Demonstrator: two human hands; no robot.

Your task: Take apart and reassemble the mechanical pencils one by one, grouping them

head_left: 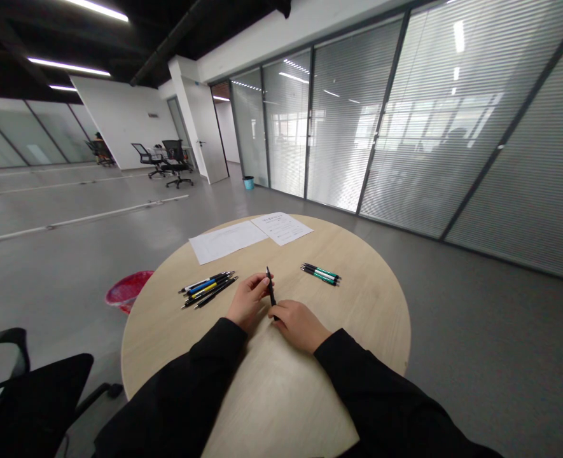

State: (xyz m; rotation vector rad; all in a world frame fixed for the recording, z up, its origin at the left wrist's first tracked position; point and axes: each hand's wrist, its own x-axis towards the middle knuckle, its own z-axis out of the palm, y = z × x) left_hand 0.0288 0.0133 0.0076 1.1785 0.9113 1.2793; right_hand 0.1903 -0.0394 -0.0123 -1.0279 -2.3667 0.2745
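Observation:
Between both hands is a black pen (pixel 271 294), its pointed end up and away from me. My left hand (pixel 250 298) pinches it near that upper end with thumb and fingers. Lower down, my right hand (pixel 299 323) closes its fingers around the other end, partly hiding it. To the left lies a loose pile of several pens (pixel 208 289) in black, blue, yellow and white. On the right, a small row of green, white and black pens (pixel 320 274) rests side by side on the round wooden table (pixel 371 305).
Two printed paper sheets (pixel 231 240) lie at the table's far side. A red bin (pixel 127 289) stands on the floor to the left, near a black chair (pixel 33 394). Farther back are office chairs (pixel 173 159), a blue bin (pixel 248 183) and glass partitions with blinds.

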